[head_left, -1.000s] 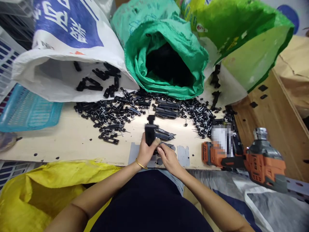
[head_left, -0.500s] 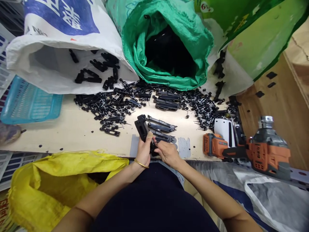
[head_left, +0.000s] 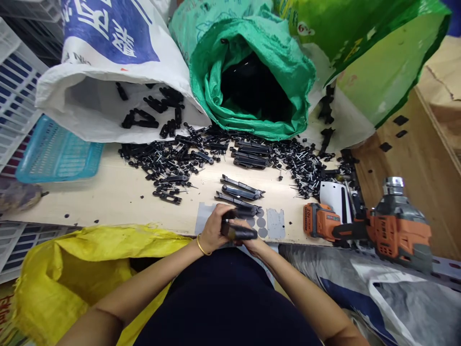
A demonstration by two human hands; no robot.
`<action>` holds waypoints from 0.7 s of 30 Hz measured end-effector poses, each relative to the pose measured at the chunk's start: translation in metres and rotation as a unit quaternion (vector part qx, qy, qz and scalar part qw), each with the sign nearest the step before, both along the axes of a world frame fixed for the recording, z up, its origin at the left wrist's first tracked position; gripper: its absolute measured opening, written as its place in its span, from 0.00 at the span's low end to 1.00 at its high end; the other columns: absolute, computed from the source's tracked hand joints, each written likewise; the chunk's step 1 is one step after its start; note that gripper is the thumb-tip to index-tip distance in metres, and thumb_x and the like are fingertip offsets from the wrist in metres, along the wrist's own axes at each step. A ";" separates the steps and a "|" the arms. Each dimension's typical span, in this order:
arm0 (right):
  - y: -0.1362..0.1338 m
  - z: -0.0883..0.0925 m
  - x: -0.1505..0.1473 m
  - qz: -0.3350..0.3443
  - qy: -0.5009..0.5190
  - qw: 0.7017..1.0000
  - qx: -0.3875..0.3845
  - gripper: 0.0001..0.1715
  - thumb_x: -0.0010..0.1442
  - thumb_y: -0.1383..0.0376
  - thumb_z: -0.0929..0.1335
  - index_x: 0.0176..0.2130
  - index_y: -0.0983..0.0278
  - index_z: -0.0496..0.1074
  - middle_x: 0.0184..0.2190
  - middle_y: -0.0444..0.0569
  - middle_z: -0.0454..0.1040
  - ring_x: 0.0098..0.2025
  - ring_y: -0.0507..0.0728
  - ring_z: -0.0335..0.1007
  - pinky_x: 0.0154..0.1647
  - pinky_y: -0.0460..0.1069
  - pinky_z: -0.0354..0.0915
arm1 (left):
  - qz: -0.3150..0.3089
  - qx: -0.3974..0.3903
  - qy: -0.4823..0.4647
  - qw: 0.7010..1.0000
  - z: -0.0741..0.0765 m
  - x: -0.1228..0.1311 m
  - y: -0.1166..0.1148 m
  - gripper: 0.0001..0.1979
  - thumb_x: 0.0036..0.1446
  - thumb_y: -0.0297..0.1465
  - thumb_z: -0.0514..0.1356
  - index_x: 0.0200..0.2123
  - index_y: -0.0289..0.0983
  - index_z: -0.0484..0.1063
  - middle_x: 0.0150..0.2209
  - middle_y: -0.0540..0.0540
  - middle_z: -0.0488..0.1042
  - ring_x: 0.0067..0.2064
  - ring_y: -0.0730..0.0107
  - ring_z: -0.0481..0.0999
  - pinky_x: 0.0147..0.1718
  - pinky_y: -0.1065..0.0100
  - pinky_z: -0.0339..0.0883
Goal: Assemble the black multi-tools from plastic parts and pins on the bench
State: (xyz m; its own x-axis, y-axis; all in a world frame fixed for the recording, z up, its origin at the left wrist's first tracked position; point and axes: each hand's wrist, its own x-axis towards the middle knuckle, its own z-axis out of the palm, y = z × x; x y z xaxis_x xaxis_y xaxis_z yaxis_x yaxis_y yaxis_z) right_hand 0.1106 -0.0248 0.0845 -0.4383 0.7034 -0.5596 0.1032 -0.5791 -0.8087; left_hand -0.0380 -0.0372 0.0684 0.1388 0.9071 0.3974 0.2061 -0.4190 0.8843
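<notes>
1. Black plastic part [head_left: 239, 232]: held at the near edge of the worktable [head_left: 108, 197], slightly blurred; finer joints unreadable.
2. Left hand [head_left: 213, 231]: fingers closed around the part's left end.
3. Right hand [head_left: 255, 245]: at the part's right end, mostly beneath it; whether its fingers gripped could not be told.
4. Handling, as judged: steady left grip best kept firm; right fingertips best clear of any pinching joint; part best turned slowly, kept low over the table.
5. Long black pieces [head_left: 243, 193]: lying just beyond the hands.
6. Grey sheet [head_left: 275, 223] and grey discs [head_left: 261, 223]: flat, just right of the hands.
7. Small black fittings [head_left: 167, 166]: heaped far left of the hands.
8. Black-headed pins [head_left: 304, 175]: heaped far right.
9. Orange power tool [head_left: 387, 235]: near right, well apart from the hands.
10. Green sack [head_left: 304, 86]: far centre, mouth open toward the hands.
</notes>
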 end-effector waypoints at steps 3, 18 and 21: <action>0.031 0.008 0.021 0.000 -0.148 0.978 0.147 0.09 0.54 0.60 0.66 0.28 0.63 0.66 0.26 0.47 0.66 0.32 0.55 0.61 0.33 0.48 0.59 | 0.085 -0.216 -0.074 0.970 0.003 0.005 -0.014 0.25 0.51 0.43 0.62 0.48 0.37 0.62 0.39 0.45 0.71 0.37 0.66 0.73 0.39 0.63 0.67; 0.083 -0.014 0.076 0.287 -0.450 0.723 0.438 0.06 0.60 0.70 0.61 0.38 0.65 0.66 0.37 0.50 0.67 0.35 0.53 0.66 0.31 0.46 0.60 | -0.012 -0.266 0.110 0.958 0.001 0.044 0.099 0.12 0.55 0.40 0.56 0.36 0.37 0.67 0.37 0.44 0.72 0.42 0.59 0.72 0.43 0.62 0.65; 0.075 -0.016 0.071 0.267 -0.477 0.721 0.426 0.06 0.61 0.69 0.61 0.38 0.65 0.67 0.36 0.50 0.68 0.34 0.53 0.66 0.30 0.45 0.59 | -0.005 -0.250 0.105 0.963 0.000 0.047 0.094 0.11 0.54 0.39 0.57 0.36 0.37 0.67 0.37 0.45 0.72 0.42 0.61 0.72 0.43 0.63 0.65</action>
State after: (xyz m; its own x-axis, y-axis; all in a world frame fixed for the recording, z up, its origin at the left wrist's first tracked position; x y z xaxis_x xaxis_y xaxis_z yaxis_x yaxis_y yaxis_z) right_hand 0.1818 0.0505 0.0689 -0.4768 0.8427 -0.2501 0.8713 0.4154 -0.2613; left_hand 0.0087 0.0568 0.0689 0.1780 0.9759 -0.1263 0.4001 0.0455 0.9153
